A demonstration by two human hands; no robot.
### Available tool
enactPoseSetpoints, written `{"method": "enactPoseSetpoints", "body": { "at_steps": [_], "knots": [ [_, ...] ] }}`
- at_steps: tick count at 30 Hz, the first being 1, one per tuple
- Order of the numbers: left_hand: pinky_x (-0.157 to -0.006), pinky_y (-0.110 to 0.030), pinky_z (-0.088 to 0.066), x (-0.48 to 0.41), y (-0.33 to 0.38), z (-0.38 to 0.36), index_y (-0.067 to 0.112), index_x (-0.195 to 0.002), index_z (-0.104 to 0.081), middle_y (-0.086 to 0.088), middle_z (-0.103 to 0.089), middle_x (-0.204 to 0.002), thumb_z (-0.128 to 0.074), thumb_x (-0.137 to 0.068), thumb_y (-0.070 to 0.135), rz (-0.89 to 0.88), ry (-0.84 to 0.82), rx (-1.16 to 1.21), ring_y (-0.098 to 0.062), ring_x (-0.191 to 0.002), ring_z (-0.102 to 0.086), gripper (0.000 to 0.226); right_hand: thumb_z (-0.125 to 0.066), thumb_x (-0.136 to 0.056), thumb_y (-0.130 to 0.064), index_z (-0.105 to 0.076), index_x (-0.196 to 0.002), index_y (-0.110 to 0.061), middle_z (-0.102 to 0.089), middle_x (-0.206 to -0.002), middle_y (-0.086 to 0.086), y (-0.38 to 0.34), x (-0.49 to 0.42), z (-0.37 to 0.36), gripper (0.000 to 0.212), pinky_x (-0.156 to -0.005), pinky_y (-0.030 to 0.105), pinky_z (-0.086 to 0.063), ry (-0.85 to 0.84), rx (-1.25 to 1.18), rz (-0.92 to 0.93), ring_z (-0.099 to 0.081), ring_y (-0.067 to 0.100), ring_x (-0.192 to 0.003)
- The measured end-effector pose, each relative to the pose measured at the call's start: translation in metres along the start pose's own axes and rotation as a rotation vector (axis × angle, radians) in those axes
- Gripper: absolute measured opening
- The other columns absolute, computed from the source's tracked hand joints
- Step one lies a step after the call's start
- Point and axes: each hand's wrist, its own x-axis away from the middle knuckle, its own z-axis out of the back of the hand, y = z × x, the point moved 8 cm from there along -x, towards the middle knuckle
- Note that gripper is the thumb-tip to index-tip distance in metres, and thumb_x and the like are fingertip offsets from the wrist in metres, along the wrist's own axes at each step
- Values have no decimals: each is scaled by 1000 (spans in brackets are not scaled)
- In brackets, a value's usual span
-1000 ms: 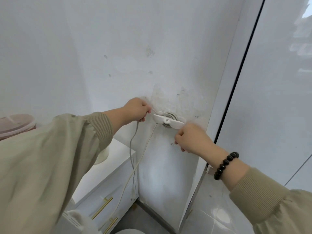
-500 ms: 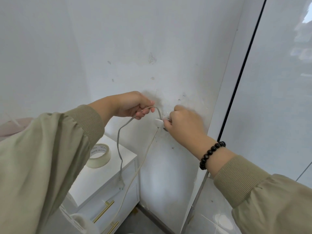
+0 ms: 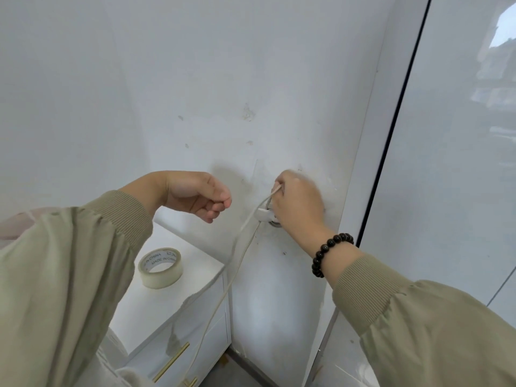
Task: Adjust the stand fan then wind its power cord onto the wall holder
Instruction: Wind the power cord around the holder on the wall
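My right hand (image 3: 298, 205) pinches the pale power cord (image 3: 220, 297) just above the white wall holder (image 3: 264, 215) and hides most of the holder. From those fingers the cord runs down and to the left, past the cabinet front, towards the floor. A blurred loose end of the cord swings near the cabinet edge. My left hand (image 3: 198, 195) hovers to the left of the holder with curled fingers and holds nothing. The stand fan is not in view.
A roll of tape (image 3: 160, 268) lies on a white cabinet (image 3: 201, 261) with brass handles (image 3: 171, 361) below my left arm. A glossy panel with a black edge strip (image 3: 391, 135) stands close on the right. The wall corner is tight.
My left hand has let go of the cord and drawn back to the left. My right hand has taken the cord and lifted it over the top of the holder.
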Motion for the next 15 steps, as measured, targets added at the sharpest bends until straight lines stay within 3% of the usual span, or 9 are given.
{"method": "enactPoseSetpoints", "body": {
  "at_steps": [3, 6, 9, 11, 15],
  "knots": [
    [-69, -28, -54, -6, 8, -9, 17, -96, -72, -3, -68, -88, -86, -56, 40, -51, -40, 54, -16, -80, -65, 48, -44, -87, -10, -61, -76, -12, -60, -73, -3, 4, 6, 3, 20, -53, 30, -49, -14, -134, -36, -60, 20, -68],
    [-85, -31, -51, -13, 6, -25, 23, -119, -64, -3, -65, -119, -80, -66, 41, -7, -144, -22, -17, -106, -61, 58, -48, -90, -10, -62, -78, -7, -64, -71, 10, 17, 8, -4, 19, -42, 26, -49, -83, -518, -280, -62, 26, -56],
    [-92, -33, -49, -16, 2, -40, 27, -120, -63, -3, -64, -123, -75, -72, 41, 45, -256, -88, -21, -116, -58, 52, -46, -96, -13, -59, -91, -1, -64, -66, 14, 12, 9, -10, 17, -48, 28, -54, -256, -930, -537, -61, 21, -49],
    [-94, -34, -48, -15, 0, -44, 26, -121, -63, -5, -64, -123, -75, -72, 41, 67, -294, -104, -24, -118, -57, 53, -43, -97, -7, -54, -89, -1, -65, -72, 15, 4, 11, -7, 15, -51, 24, -56, -346, -1168, -659, -66, 20, -57],
    [-97, -37, -47, -16, -4, -47, 18, -127, -56, -9, -62, -125, -74, -75, 39, 75, -319, -109, -28, -120, -55, 59, -33, -92, 6, -51, -88, 3, -65, -71, 20, -9, 6, 11, 19, -53, 27, -58, -376, -1748, -851, -67, 24, -60]
  ]
}}
